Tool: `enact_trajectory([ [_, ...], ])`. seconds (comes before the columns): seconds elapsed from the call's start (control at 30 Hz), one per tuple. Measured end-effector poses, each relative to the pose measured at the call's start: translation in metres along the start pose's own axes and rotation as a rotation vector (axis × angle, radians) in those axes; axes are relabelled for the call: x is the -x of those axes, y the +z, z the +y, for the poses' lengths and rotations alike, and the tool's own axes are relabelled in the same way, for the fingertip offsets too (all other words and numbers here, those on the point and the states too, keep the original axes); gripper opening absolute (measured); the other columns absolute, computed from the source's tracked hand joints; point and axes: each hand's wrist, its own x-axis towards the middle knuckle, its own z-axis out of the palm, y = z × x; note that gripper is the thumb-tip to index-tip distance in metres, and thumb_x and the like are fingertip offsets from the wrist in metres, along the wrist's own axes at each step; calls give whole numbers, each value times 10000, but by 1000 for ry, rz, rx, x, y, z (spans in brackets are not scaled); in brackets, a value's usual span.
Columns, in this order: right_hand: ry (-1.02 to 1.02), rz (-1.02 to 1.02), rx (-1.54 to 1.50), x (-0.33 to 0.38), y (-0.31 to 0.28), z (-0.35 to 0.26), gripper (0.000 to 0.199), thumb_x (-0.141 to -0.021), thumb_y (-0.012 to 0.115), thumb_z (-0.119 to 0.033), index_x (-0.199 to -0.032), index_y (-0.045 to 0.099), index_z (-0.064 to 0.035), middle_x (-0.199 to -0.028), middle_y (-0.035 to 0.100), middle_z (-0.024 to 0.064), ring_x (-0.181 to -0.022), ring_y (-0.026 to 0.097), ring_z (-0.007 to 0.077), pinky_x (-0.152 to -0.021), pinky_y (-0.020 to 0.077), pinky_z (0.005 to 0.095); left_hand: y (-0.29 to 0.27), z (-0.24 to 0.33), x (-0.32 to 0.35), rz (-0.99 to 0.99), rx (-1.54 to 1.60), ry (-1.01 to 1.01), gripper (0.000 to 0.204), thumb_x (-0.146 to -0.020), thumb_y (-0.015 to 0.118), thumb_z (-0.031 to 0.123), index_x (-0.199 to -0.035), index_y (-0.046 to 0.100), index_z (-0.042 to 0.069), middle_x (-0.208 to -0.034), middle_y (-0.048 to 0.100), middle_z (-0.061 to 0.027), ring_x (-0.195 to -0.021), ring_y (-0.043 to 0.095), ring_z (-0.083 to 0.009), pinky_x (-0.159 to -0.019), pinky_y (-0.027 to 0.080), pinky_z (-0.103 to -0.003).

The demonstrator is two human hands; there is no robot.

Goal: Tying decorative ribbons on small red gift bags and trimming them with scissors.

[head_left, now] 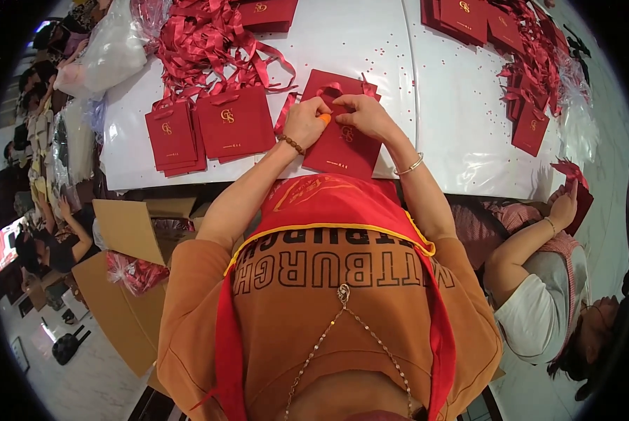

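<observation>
A red paper gift bag [349,156] with gold print lies flat on the table edge before me, on top of another red bag. A red satin ribbon [329,89] loops at its upper part. My left hand [306,125], with an orange cover on the thumb and a beaded bracelet at the wrist, is closed in a pinch on the ribbon. Close to it, my right hand [367,116], with a bangle on its wrist, pinches at the ribbon too. The fingers partly hide the ribbon between them.
Stacked red bags [236,130] and more bags [172,144] lie to the left, below a heap of red ribbons [202,49]. Further bags [462,21] are at far right. A co-worker's hand [564,207] holds a red bag. A cardboard box [128,231] stands at left.
</observation>
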Motion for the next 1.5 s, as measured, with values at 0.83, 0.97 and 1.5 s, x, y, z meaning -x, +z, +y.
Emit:
enact_trajectory([
  [0.83, 34, -21, 145, 4, 0, -24, 328, -713, 652, -189, -1038, 621, -163, -956, 642, 101, -899, 607, 258, -771, 464, 366, 0, 17, -3, -27, -334, 94, 83, -712, 545, 70, -769, 595, 37, -700, 611, -184, -676, 603, -346, -626, 464, -434],
  [0.97, -29, -9, -31, 3, 4, -6, 322, -726, 637, -181, -1036, 585, -111, -910, 640, 117, -899, 600, 279, -763, 464, 371, -3, 9, -6, 18, -92, 34, 126, -697, 638, 147, -733, 585, 39, -639, 600, -120, -597, 594, -264, -548, 450, -362],
  [1.5, -404, 347, 402, 30, 32, -18, 202, -702, 678, -169, -844, 555, -94, -702, 570, 74, -754, 531, 245, -707, 321, 371, -31, -7, -79, -1031, -208, 6, 233, -696, 543, 230, -669, 599, 6, -533, 456, 2, -504, 385, -106, -472, 315, -284],
])
